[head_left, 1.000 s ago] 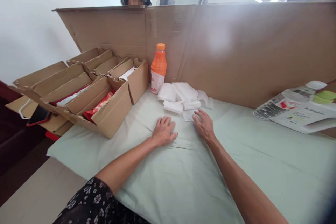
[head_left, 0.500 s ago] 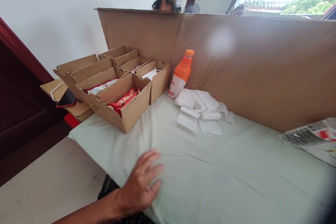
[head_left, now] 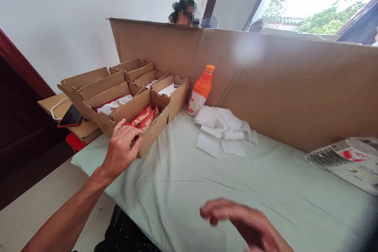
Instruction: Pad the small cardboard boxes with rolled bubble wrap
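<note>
My left hand (head_left: 120,149) reaches to the near corner of a cardboard box (head_left: 153,130) that holds red snack packets (head_left: 143,116); its fingers touch the box rim and hold nothing. My right hand (head_left: 246,224) hovers blurred low over the pale green cloth (head_left: 189,173), fingers loosely apart and empty. A pile of white folded tissues (head_left: 223,128) lies farther back on the cloth, beside an orange drink bottle (head_left: 201,90).
More open cardboard boxes (head_left: 97,86) stand behind the first. A tall cardboard sheet (head_left: 265,75) walls off the back; another person's head shows above it. A phone (head_left: 70,116) lies at far left. Plastic-wrapped papers (head_left: 348,159) rest at right.
The view swung left and up. My left hand rose from the cloth to the near box's corner. My right hand left the tissues, went out of view, and now hovers low in front.
</note>
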A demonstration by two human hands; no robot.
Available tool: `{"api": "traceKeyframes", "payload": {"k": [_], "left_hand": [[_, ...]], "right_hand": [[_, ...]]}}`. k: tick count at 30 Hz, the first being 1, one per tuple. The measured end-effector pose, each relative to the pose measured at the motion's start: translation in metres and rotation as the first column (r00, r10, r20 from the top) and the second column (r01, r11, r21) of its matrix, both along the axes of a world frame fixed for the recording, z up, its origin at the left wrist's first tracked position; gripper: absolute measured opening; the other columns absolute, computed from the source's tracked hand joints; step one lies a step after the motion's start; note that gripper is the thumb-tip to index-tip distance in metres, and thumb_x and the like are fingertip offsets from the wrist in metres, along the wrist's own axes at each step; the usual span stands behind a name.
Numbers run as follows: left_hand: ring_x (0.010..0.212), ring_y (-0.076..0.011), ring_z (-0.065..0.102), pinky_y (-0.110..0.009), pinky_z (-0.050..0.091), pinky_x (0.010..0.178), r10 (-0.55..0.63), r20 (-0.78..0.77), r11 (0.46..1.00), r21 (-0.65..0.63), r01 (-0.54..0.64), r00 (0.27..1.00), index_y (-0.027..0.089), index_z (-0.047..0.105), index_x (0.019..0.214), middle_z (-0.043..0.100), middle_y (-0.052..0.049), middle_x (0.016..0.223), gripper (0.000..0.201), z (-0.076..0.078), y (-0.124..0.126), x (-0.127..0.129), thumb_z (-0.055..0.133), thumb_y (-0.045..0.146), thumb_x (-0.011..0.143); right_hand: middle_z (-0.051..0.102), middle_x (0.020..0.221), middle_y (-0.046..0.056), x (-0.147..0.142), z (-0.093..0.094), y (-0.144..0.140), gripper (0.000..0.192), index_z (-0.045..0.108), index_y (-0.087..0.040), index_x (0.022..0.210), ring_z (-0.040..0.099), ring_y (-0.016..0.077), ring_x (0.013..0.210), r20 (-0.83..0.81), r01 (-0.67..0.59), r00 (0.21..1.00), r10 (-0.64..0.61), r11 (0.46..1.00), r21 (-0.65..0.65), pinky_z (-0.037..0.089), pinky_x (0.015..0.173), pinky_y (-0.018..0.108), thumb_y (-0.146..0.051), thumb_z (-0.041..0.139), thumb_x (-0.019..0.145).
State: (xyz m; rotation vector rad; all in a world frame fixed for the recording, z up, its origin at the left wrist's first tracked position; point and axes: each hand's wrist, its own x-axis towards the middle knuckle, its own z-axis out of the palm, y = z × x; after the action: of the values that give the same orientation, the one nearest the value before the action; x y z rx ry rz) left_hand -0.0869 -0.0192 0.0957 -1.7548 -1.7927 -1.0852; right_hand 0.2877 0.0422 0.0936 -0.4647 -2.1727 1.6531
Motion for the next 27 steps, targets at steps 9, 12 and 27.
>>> {"api": "traceKeyframes", "payload": {"k": [9, 12, 27], "left_hand": [[0.121, -0.0295, 0.063, -0.056, 0.044, 0.115, -0.058, 0.291, 0.982, 0.191, 0.001, 0.955, 0.026, 0.070, 0.109, 0.070, -0.002, 0.115, 0.034, -0.011, -0.107, -0.007, 0.074, 0.016, 0.076], [0.132, -0.0317, 0.057, -0.055, 0.039, 0.119, -0.058, 0.677, 0.928, 0.307, -0.211, 0.734, 0.029, 0.063, 0.132, 0.063, -0.002, 0.138, 0.058, -0.050, -0.123, -0.008, 0.075, 0.036, 0.077], [0.128, -0.0363, 0.060, -0.052, 0.046, 0.112, -0.092, 0.927, 0.781, -0.159, 0.604, 0.364, 0.017, 0.045, 0.148, 0.063, -0.017, 0.135, 0.080, -0.109, -0.046, 0.106, 0.075, 0.047, 0.080]], "right_hand": [[0.063, 0.140, 0.013, -0.062, -0.058, 0.038, 0.054, 0.065, -0.028, 0.129, 0.064, 0.0302, 0.120, 0.155, 0.523, 0.850, -0.504, 0.842, -0.132, 0.054, 0.096, 0.045, -0.057, 0.070, 0.084], [0.054, 0.150, 0.013, -0.081, -0.071, 0.031, 0.068, 0.054, -0.028, 0.144, 0.057, 0.0310, 0.129, 0.136, 0.394, 0.913, -0.384, 0.917, -0.053, 0.053, 0.097, 0.046, -0.054, 0.070, 0.083], [0.075, 0.093, 0.009, 0.051, -0.079, -0.027, 0.037, 0.073, -0.021, 0.097, 0.071, 0.0277, 0.087, 0.250, 0.736, 0.610, -0.752, 0.655, 0.172, 0.059, 0.079, 0.040, -0.055, 0.066, 0.083]]}}
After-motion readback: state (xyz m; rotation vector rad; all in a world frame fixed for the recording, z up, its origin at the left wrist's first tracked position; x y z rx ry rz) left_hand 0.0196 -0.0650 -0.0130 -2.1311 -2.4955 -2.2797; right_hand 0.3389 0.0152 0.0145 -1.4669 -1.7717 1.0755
